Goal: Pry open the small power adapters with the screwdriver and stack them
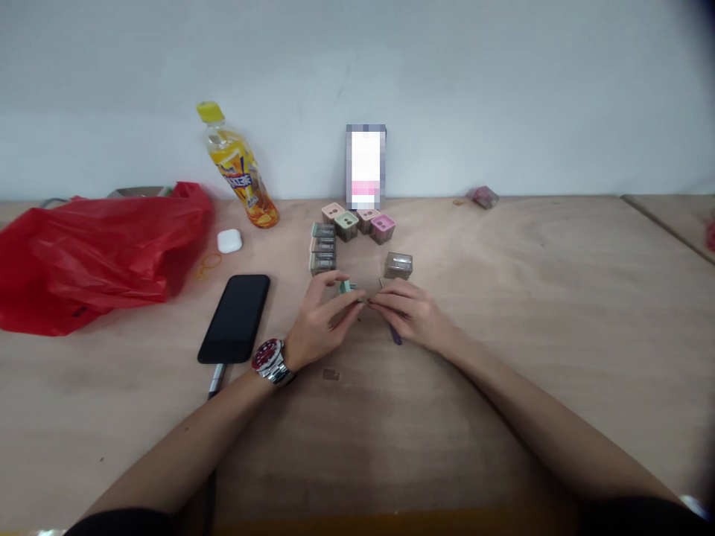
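- Hands: the left hand (327, 316) is pinched narrow, apparently on a mint-green piece (345, 286); the right hand (410, 309) is closed round a slim purple-handled tool (395, 335). Fingertips nearly meet; whatever lies between them is too small to identify.
- Location: the mint-green piece sits at the left fingers, just in front of the row of three smoky boxes (323, 246).
- Hazard: in my judgement, a slip of the tool could jab the left fingers, given how close they are.
- Hazard: a loosened grip could drop the small piece onto the worktop (503, 357).
- Hazard: the cable (217, 381) runs under the left forearm; a snag could drag the flat black phone (234, 318).
- Count, boxes: nine. Four with two-holed tops (346, 221), three in the row, one grey box (398, 265) near the right hand, one pinkish box (485, 197) by the wall.
- Count, others: two phones, one propped upright (366, 165); one leaning bottle (240, 175); one red bag (106, 257); one white case (229, 240).
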{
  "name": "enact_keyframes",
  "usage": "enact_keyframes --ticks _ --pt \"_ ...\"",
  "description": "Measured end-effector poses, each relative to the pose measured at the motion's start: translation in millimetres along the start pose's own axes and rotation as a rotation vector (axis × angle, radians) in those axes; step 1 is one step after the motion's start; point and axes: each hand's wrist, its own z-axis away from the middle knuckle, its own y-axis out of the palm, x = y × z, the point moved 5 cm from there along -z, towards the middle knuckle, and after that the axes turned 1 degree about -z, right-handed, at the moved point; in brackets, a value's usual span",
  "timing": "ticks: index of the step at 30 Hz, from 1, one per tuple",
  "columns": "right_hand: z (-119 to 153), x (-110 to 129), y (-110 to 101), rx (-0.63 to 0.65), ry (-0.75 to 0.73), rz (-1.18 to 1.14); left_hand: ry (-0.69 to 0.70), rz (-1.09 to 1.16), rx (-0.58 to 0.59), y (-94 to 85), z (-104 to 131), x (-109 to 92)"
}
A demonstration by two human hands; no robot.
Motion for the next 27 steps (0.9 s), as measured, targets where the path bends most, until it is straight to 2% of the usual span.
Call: enact_keyframes --ticks 5,11,21,27 --pt "6.5 3.7 -5.0 0.013 -0.231 0.298 -0.192 -0.095 0.047 1.7 -0.7 9.5" --pt "5.2 8.4 -7.7 0.007 -0.28 0.356 -0.28 -0.099 0.152 11.7 3.2 22.7" --pt "9.1 -0.9 -9.9 0.048 -0.19 0.319 -0.129 0.08 0.061 2.1 2.5 8.9" --pt "6.8 5.8 -10.3 0.055 -0.273 0.358 -0.129 0.095 0.041 0.6 2.7 7.4"
